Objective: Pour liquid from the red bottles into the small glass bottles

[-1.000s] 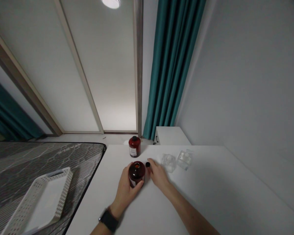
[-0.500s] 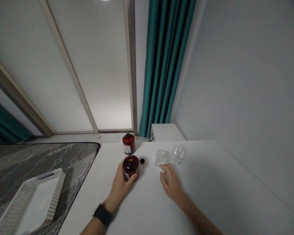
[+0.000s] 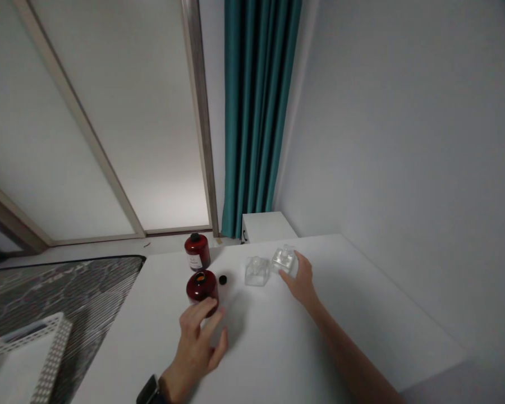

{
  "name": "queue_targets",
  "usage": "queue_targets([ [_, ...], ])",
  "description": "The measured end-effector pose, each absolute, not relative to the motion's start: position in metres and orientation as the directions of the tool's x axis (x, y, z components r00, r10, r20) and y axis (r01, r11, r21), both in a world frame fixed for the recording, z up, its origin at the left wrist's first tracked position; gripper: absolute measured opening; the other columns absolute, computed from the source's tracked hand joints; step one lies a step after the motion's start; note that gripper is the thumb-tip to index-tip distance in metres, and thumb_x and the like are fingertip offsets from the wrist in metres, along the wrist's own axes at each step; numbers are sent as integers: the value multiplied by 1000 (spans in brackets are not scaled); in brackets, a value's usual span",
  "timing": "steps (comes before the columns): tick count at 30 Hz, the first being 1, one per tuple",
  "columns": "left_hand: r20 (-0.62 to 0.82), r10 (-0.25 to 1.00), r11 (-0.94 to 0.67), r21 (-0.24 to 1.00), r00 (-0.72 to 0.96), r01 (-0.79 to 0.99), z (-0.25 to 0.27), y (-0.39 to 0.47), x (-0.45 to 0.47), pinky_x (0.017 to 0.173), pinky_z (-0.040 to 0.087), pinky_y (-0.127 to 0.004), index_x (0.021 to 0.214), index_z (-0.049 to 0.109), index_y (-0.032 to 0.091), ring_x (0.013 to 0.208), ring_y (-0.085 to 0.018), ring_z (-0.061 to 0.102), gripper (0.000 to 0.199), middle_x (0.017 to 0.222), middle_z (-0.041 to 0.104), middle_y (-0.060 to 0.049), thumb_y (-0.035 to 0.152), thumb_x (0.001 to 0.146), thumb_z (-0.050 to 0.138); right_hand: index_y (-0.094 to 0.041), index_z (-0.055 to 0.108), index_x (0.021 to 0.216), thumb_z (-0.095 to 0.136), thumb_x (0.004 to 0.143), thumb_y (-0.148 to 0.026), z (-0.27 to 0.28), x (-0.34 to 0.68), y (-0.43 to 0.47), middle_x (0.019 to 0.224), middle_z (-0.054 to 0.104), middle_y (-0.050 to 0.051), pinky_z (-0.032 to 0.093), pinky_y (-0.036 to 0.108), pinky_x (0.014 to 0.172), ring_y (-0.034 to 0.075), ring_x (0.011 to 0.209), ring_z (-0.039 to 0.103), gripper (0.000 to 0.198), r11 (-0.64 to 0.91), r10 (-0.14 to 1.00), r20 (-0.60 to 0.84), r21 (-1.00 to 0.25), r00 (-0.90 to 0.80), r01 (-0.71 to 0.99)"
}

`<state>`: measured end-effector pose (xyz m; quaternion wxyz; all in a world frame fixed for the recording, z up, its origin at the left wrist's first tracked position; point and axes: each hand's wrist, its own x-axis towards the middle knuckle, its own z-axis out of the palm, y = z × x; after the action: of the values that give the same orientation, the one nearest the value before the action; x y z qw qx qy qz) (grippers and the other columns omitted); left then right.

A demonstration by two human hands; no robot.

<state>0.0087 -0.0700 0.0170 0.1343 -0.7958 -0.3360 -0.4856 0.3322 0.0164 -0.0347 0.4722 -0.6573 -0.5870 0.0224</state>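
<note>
My left hand (image 3: 200, 342) is lifted in front of the open dark red bottle (image 3: 202, 287), its fingers spread and holding nothing. That bottle stands uncapped, with an orange-looking mouth. A small black cap (image 3: 223, 279) lies just right of it. Behind stands a second red bottle (image 3: 197, 252) with a white label and its black cap on. My right hand (image 3: 302, 278) has thumb and fingers around the sides of a clear square glass bottle (image 3: 283, 258). Another clear glass bottle (image 3: 256, 271) sits to the left of it on the table.
All the bottles are on a white table (image 3: 252, 353). A white perforated basket (image 3: 29, 353) lies on a grey patterned surface (image 3: 92, 297) at the left. Beyond the table's far edge are a small white cabinet (image 3: 267, 225) and a green curtain (image 3: 258, 123). A wall (image 3: 387, 140) borders the right.
My left hand has let go of the open red bottle and drawn back. My right hand has moved from before the left clear bottle to the right one and closed around it. The view has shifted right.
</note>
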Motion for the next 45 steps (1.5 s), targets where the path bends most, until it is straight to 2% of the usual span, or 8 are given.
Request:
queue_targets([
  [7, 827, 322, -845, 32, 460, 534, 12, -78, 32, 80, 53, -40, 111, 61, 23, 98, -27, 64, 36, 105, 67, -9, 7, 80, 55, -18, 42, 138, 62, 79, -36, -46, 341, 26, 135, 58, 17, 44, 53, 104, 32, 122, 57, 64, 72, 874, 391, -693, 290, 717],
  [14, 672, 508, -854, 312, 539, 416, 16, -66, 61, 77, 55, -36, 107, 61, 21, 89, -23, 66, 26, 97, 69, -10, 8, 88, 48, -20, 43, 135, 66, 78, -32, -45, 341, -7, 132, 59, 15, 50, 48, 99, 29, 117, 62, 63, 120, 905, 359, -731, 229, 672],
  [22, 558, 713, -701, 578, 425, 417, -1, -58, 84, 95, 53, -43, 130, 52, 21, 111, -27, 60, 33, 117, 62, -13, 20, 96, 52, -24, 41, 139, 69, 77, -22, -39, 311, -77, 137, 56, 12, 43, 50, 110, 29, 130, 54, 68, 197, 959, 280, -781, 50, 593],
  [26, 542, 735, -677, 614, 407, 405, -8, -63, 74, 100, 49, -47, 138, 46, 22, 118, -28, 55, 43, 125, 58, -14, 23, 96, 55, -24, 41, 140, 69, 77, -21, -29, 284, -100, 142, 53, 12, 38, 50, 116, 28, 135, 49, 69, 179, 981, 188, -820, -38, 544],
  [29, 534, 720, -690, 619, 443, 376, -7, -64, 63, 99, 49, -46, 135, 50, 22, 116, -27, 55, 38, 123, 59, -13, 24, 97, 53, -24, 40, 144, 70, 77, -21, -27, 264, -107, 146, 51, 12, 37, 50, 117, 28, 139, 46, 73, 166, 986, 151, -831, -73, 531],
  [34, 531, 749, -660, 652, 397, 373, -3, -63, 57, 96, 49, -46, 126, 60, 21, 110, -28, 56, 30, 116, 62, -13, 29, 98, 50, -26, 38, 149, 70, 79, -22, -31, 242, -107, 148, 52, 12, 40, 51, 115, 29, 138, 48, 77, 157, 987, 147, -819, -63, 552],
  [40, 492, 734, -649, 711, 468, 271, 4, -62, 59, 99, 48, -44, 131, 56, 21, 113, -27, 56, 33, 119, 63, -13, 27, 100, 48, -29, 38, 151, 73, 78, -22, -28, 241, -107, 147, 55, 11, 42, 53, 113, 31, 135, 52, 81, 194, 981, 151, -812, -122, 551],
  [45, 433, 757, -591, 773, 490, 229, 15, -62, 54, 96, 50, -40, 118, 63, 21, 108, -25, 60, 23, 115, 66, -11, 30, 100, 52, -27, 39, 149, 71, 78, -21, -30, 242, -108, 147, 54, 11, 43, 51, 113, 30, 136, 50, 79, 164, 986, 133, -817, -97, 553],
])
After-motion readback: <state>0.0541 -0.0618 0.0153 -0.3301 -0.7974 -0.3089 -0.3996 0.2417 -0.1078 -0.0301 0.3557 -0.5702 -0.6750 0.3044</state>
